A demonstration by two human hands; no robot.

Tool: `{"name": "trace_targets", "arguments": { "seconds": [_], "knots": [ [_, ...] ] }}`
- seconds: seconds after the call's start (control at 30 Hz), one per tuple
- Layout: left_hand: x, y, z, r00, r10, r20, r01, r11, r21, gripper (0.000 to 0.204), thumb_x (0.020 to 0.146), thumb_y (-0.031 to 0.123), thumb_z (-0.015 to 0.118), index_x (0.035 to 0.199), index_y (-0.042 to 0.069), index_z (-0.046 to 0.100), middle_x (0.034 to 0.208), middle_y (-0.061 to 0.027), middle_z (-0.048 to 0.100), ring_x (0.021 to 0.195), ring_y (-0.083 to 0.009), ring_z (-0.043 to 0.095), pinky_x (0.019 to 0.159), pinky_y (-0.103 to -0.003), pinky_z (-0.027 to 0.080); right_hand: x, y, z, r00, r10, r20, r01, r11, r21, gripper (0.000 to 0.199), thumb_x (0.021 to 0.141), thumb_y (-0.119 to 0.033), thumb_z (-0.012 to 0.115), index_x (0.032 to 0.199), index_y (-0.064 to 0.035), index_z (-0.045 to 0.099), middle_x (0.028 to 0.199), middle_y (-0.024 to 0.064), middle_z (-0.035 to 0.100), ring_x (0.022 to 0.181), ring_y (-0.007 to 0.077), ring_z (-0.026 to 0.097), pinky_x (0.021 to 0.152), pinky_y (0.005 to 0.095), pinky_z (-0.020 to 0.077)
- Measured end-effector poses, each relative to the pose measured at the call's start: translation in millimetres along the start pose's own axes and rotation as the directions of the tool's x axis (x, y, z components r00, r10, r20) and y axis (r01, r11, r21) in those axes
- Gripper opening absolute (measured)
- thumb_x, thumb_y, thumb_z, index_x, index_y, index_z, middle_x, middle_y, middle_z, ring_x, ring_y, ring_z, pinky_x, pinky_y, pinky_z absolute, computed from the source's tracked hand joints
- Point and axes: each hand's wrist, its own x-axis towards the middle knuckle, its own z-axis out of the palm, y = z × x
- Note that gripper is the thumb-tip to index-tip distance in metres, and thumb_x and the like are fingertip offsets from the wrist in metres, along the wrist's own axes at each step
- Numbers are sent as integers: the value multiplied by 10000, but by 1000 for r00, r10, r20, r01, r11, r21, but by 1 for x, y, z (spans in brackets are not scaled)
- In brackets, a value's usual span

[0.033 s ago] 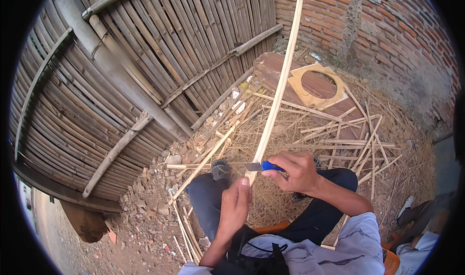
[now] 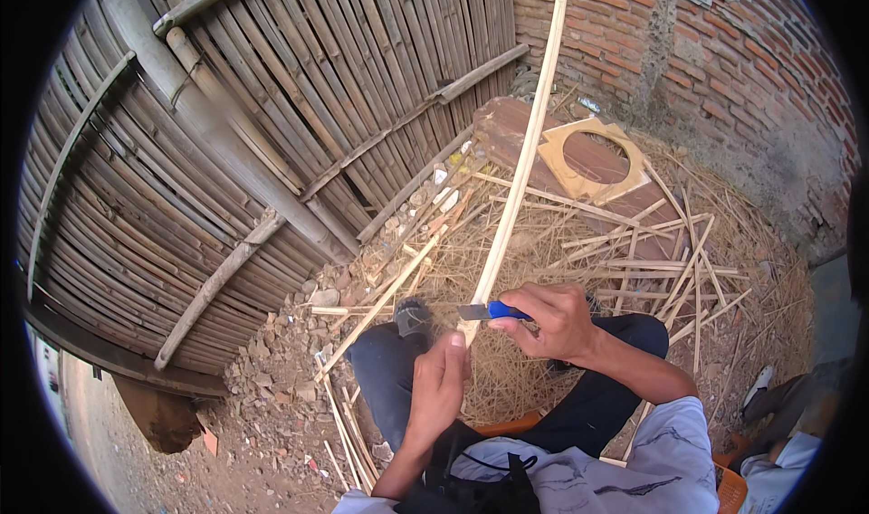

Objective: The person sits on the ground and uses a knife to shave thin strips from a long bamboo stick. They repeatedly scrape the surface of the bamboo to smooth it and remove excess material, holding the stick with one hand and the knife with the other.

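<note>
Remotely, I view two hands, one knife and one long strip from above. The left hand (image 2: 441, 378), fingers curled closed with the thumb uppermost, grips the lower end of the pale strip (image 2: 526, 161), a smooth, slender, slightly bowed length marked by lengthwise lines. It slants up and away in front of the brown panel (image 2: 501, 127). The right hand (image 2: 554, 319) is closed around the smooth blue handle of the knife (image 2: 509, 310); its short, flat grey blade lies across the strip just above the left hand. Whether the edge bites, I cannot tell.

On the panel I count one square tan board (image 2: 572, 182), pierced by one large round hole. Nearby, more than ten straight, narrow loose strips (image 2: 688, 266) cross one another; overlap prevents my exact count. Fibrous, curling shavings (image 2: 507, 383) cover the ground. One ribbed bamboo fence (image 2: 299, 80) meets one rough red brick wall (image 2: 733, 71).
</note>
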Motion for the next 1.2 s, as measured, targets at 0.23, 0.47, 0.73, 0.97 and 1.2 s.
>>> {"name": "trace_targets", "arguments": {
  "seconds": [0.23, 0.47, 0.73, 0.97, 1.2],
  "knots": [
    [-3, -4, -8, 998, -56, 31, 57, 998, -31, 483, 1189, 321, 407, 856, 4, 556, 663, -47, 516, 614, -142, 495, 601, -353, 429, 4, 4, -7, 1000, -3, 20, 4, 998, -57, 247, 910, -314, 841, 998, -92, 781, 837, 66, 772, 617, 240, 729, 539, 344, 549],
    [-34, -31, -32, 982, -145, 123, 153, 987, -52, 485, 1184, 322, 437, 830, 11, 551, 656, -37, 513, 612, -119, 486, 601, -326, 420, 39, 64, -52, 876, 309, -371, -362, 929, -82, 247, 1009, -249, 765, 1029, -3, 754, 750, 98, 720, 610, 171, 674, 565, 322, 498],
    [-24, -22, -37, 994, 1, -112, 12, 993, 114, 331, 1133, 239, 585, 894, 14, 626, 677, 18, 533, 635, -50, 448, 565, -264, 354, 17, 63, -39, 869, 476, -137, -463, 879, 118, 307, 1036, -321, 725, 1042, -16, 693, 708, 48, 620, 613, 128, 539, 600, 306, 431],
    [-8, 2, -18, 963, 124, -238, -62, 966, 253, 266, 1013, 202, 778, 899, -7, 660, 605, -75, 593, 534, -97, 539, 502, -314, 405, 14, 45, -33, 908, 418, 18, -411, 884, 224, 329, 1008, -315, 765, 1117, -19, 671, 757, 52, 662, 634, 130, 582, 596, 312, 452],
    [2, -5, -9, 980, 95, -177, -69, 986, 151, 257, 1017, 201, 781, 918, -10, 672, 610, -55, 601, 552, -69, 548, 498, -310, 406, 3, 36, -19, 977, 206, 54, -213, 958, 190, 304, 989, -313, 782, 1112, -42, 719, 883, 112, 746, 701, 254, 739, 628, 349, 556]
  ]
}}
